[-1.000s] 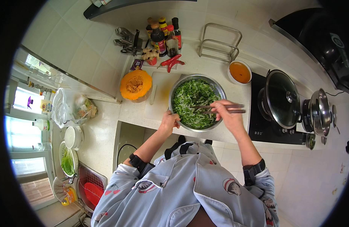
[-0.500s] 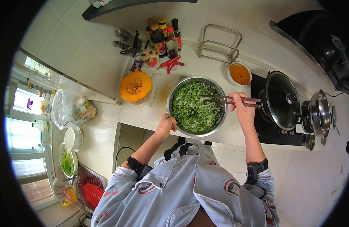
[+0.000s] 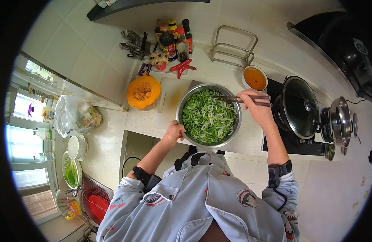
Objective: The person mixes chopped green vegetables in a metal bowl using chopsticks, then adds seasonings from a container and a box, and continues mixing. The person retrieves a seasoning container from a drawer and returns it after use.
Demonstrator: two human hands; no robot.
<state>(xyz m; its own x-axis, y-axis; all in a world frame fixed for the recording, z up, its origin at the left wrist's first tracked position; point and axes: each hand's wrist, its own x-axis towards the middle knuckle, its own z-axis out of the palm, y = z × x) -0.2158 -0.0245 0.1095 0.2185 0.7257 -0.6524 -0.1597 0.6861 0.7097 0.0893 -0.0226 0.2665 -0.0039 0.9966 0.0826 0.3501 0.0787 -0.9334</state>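
A steel mixing bowl [image 3: 180, 105] full of chopped greens with pale shreds [image 3: 209, 117] stands at the counter's front edge. My left hand [image 3: 175, 132] grips its near left rim, fingers closed. Dark chopsticks [image 3: 260, 99] are held in my right hand [image 3: 255, 107], to the right of the bowl; their tips reach over its far right rim to the greens. A cutting board [image 3: 169, 94] lies partly under the bowl or just beside it, which I cannot tell. Left of it sits a cut pumpkin half [image 3: 143, 93].
A bowl of orange-brown liquid [image 3: 255, 78] stands at the back right, beside a lidded pan [image 3: 300, 107] on the black stove [image 3: 274, 139]. Red chillies [image 3: 181, 67] and sauce bottles [image 3: 167, 42] are at the back. A metal rack [image 3: 234, 44] leans by the wall.
My right hand has moved up and slightly left with the chopsticks, whose tips have shifted toward the bowl's far side. The greens lie differently. My left hand stays at the rim.
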